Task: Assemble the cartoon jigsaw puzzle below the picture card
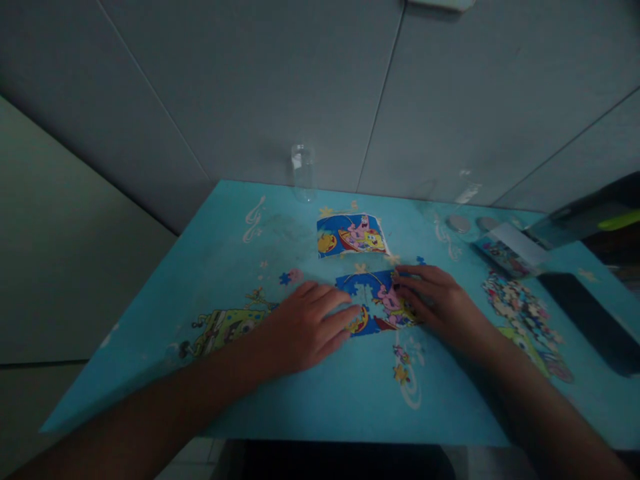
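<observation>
A partly assembled jigsaw puzzle lies on the turquoise table, showing a pink starfish figure on blue, with gaps where the table shows through. My left hand rests at its left side, fingers stretched out and slightly apart, holding nothing. At the upper right corner of the puzzle, my right hand has its fingertips brought together around a small dark jigsaw piece, partly hidden by the fingers. Just beyond lies a reference picture with the same scene. Loose blue and pink pieces lie beyond my left hand.
A heap of loose jigsaw pieces is on the right, beside a long dark case. Behind them are a small printed box and round lids. A clear jar stands at the back against the grey wall.
</observation>
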`<state>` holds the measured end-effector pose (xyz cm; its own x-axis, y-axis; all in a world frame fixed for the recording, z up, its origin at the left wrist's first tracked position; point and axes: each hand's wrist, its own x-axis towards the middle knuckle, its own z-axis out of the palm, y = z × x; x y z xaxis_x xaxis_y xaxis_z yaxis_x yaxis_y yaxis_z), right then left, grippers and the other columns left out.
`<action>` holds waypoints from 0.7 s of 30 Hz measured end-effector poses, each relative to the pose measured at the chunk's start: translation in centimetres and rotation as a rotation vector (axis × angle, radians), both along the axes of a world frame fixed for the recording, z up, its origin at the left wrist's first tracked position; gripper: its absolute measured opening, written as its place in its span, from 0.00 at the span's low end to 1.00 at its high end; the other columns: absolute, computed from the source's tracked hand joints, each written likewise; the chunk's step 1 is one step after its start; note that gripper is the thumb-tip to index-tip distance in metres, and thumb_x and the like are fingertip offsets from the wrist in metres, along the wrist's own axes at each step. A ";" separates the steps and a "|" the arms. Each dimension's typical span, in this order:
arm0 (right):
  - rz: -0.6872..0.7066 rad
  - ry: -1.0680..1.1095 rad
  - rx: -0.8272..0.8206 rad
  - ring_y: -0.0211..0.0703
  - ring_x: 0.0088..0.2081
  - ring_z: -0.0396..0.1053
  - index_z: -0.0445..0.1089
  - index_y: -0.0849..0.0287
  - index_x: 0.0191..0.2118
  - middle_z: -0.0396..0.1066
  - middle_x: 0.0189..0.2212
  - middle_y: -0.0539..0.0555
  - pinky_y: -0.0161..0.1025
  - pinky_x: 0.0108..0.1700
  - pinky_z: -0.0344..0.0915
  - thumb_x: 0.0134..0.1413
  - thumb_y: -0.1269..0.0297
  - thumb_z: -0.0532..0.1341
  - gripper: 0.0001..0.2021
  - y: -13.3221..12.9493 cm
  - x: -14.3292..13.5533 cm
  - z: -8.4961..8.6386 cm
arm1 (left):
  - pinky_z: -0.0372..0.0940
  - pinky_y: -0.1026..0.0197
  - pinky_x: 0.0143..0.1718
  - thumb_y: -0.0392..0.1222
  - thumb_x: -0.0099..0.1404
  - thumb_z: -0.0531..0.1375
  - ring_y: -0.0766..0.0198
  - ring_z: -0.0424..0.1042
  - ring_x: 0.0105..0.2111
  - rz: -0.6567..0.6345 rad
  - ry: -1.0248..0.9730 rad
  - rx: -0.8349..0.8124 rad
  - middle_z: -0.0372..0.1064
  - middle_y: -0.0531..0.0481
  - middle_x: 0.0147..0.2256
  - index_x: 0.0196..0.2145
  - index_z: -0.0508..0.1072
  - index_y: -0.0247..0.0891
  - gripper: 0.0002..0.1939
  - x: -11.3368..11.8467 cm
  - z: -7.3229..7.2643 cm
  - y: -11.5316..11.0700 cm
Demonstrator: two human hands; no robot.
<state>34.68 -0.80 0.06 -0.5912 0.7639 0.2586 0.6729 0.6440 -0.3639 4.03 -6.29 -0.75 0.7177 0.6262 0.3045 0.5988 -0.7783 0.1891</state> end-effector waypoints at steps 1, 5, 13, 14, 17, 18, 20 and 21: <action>0.014 -0.027 0.007 0.54 0.56 0.71 0.74 0.54 0.58 0.72 0.58 0.59 0.55 0.60 0.67 0.68 0.65 0.58 0.16 0.0 0.0 -0.2 | 0.59 0.44 0.55 0.44 0.76 0.54 0.50 0.66 0.52 0.053 0.000 0.003 0.69 0.41 0.54 0.61 0.68 0.37 0.19 0.0 -0.1 0.2; 0.058 -0.108 0.029 0.55 0.59 0.70 0.73 0.53 0.59 0.70 0.61 0.59 0.57 0.60 0.67 0.68 0.65 0.59 0.17 -0.4 -0.5 -0.5 | 0.60 0.41 0.55 0.46 0.76 0.54 0.48 0.66 0.53 0.159 0.025 -0.013 0.67 0.39 0.56 0.63 0.66 0.36 0.22 0.2 -0.9 1.2; 0.047 -0.193 0.083 0.56 0.59 0.69 0.73 0.49 0.59 0.70 0.61 0.57 0.59 0.58 0.68 0.69 0.64 0.58 0.16 -0.9 -0.8 -0.6 | 0.60 0.45 0.55 0.45 0.76 0.54 0.52 0.68 0.55 0.136 0.016 -0.031 0.70 0.42 0.57 0.60 0.71 0.38 0.18 0.7 -0.9 2.1; 0.044 -0.205 0.085 0.56 0.59 0.69 0.73 0.49 0.58 0.70 0.61 0.57 0.59 0.58 0.68 0.69 0.64 0.58 0.16 -0.9 -0.9 -0.6 | 0.60 0.45 0.55 0.44 0.77 0.53 0.52 0.68 0.55 0.128 0.012 -0.033 0.70 0.42 0.58 0.60 0.71 0.38 0.18 0.7 -0.8 2.2; 0.033 -0.236 0.083 0.57 0.59 0.69 0.73 0.50 0.59 0.70 0.61 0.58 0.59 0.58 0.67 0.70 0.63 0.57 0.16 -1.0 -1.0 -0.5 | 0.58 0.45 0.58 0.42 0.77 0.53 0.53 0.68 0.57 0.112 -0.003 -0.045 0.70 0.43 0.59 0.59 0.71 0.38 0.18 0.6 -0.7 2.5; 0.030 -0.242 0.083 0.57 0.59 0.69 0.73 0.51 0.59 0.70 0.61 0.58 0.58 0.57 0.67 0.70 0.63 0.57 0.16 -1.0 -1.1 -0.5 | 0.58 0.45 0.59 0.42 0.77 0.52 0.54 0.68 0.57 0.108 -0.003 -0.049 0.70 0.44 0.59 0.59 0.71 0.38 0.18 0.6 -0.7 2.7; 0.027 -0.252 0.082 0.57 0.59 0.69 0.73 0.51 0.59 0.70 0.61 0.58 0.58 0.57 0.67 0.70 0.63 0.57 0.16 -1.1 -1.1 -0.4 | 0.56 0.44 0.61 0.42 0.77 0.52 0.54 0.68 0.58 0.102 0.002 -0.055 0.70 0.44 0.58 0.60 0.70 0.37 0.18 0.7 -0.6 2.9; 0.027 -0.252 0.083 0.57 0.59 0.69 0.73 0.51 0.59 0.70 0.61 0.58 0.58 0.57 0.67 0.70 0.63 0.57 0.16 -1.1 -1.1 -0.3 | 0.56 0.44 0.61 0.42 0.77 0.52 0.54 0.67 0.58 0.100 0.005 -0.056 0.70 0.43 0.58 0.61 0.69 0.37 0.19 0.7 -0.6 2.9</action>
<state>33.54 -1.92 -0.27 -0.6648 0.7292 0.1620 0.7177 0.6837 -0.1321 4.76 -3.36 -1.36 0.6524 0.7106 0.2634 0.6737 -0.7030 0.2280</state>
